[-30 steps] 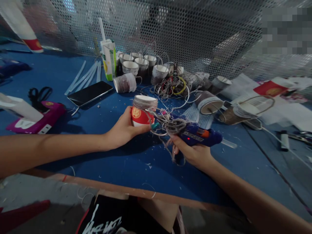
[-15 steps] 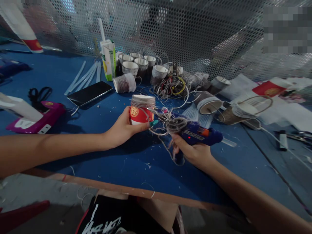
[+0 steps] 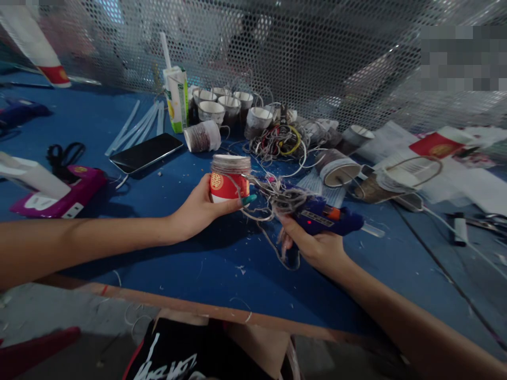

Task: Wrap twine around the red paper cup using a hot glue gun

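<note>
My left hand (image 3: 198, 211) grips a red and white paper cup (image 3: 229, 179), held upside down over the blue table (image 3: 198, 264), with grey string wound round its upper part. My right hand (image 3: 317, 245) holds a blue hot glue gun (image 3: 325, 219) by its handle, nozzle pointing left at the cup's side. A tangle of grey string (image 3: 277, 198) hangs over the gun's front and trails down between cup and gun.
Several string-wrapped cups (image 3: 225, 105) stand at the back beside a drink carton (image 3: 177, 97). A phone (image 3: 146, 152), glue sticks (image 3: 138, 126), a pink glue gun (image 3: 59, 192) and scissors (image 3: 65, 154) lie left. Loose wire (image 3: 279, 140), papers (image 3: 455, 174) and a perforated metal screen (image 3: 297, 53) lie beyond.
The cup has turned a little in my left hand, its gold emblem shifting leftward. The glue gun stays at the cup's side, barely moved.
</note>
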`<move>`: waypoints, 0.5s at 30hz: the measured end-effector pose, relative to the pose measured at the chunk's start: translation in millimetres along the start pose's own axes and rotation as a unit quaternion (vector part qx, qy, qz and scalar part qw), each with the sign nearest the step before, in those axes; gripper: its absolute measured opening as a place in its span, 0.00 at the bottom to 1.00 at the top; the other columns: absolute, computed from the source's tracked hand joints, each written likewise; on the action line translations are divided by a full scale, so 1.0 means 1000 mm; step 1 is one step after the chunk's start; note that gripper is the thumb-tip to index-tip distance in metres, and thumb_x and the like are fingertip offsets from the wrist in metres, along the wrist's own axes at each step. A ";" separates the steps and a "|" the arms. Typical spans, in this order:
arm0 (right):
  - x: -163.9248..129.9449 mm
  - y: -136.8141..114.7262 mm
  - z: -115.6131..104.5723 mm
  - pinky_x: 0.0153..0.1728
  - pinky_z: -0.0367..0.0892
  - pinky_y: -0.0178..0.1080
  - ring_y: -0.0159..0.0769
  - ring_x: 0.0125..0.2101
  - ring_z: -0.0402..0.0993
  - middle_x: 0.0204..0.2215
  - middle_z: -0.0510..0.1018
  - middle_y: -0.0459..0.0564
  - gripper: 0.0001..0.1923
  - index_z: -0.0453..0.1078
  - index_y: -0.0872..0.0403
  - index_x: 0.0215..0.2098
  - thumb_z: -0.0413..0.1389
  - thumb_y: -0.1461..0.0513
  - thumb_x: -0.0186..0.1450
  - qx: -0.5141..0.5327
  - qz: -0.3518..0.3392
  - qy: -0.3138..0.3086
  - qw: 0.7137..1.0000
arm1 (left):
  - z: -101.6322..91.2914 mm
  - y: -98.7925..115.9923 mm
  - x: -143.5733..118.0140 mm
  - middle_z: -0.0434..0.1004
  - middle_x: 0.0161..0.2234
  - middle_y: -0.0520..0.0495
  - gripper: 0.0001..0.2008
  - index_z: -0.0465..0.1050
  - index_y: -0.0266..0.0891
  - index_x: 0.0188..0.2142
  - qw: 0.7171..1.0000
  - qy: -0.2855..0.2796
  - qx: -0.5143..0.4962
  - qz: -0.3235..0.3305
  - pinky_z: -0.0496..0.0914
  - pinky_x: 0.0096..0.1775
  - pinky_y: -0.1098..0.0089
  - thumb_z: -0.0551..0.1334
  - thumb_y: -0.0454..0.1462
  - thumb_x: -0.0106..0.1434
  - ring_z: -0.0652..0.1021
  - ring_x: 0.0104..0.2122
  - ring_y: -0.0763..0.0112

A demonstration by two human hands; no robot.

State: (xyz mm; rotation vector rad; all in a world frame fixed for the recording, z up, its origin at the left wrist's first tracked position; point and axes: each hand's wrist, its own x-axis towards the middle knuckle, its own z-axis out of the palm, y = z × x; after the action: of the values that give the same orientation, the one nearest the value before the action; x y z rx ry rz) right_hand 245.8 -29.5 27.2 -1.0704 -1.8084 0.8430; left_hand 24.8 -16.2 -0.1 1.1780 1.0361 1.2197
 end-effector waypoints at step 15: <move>0.001 0.004 0.000 0.13 0.65 0.36 0.31 0.11 0.66 0.09 0.69 0.44 0.26 0.66 0.50 0.14 0.61 0.44 0.61 0.006 0.024 0.004 1.000 | 0.000 0.001 0.000 0.78 0.50 0.40 0.29 0.64 0.38 0.48 1.000 0.002 0.001 -0.001 0.71 0.53 0.55 0.74 0.41 0.50 0.77 0.50 0.56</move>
State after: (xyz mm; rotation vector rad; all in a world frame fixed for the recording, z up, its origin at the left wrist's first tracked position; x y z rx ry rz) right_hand 247.4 -27.2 23.7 -1.1114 -1.7743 0.8762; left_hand 24.6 -16.6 1.4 1.1761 1.0413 1.2203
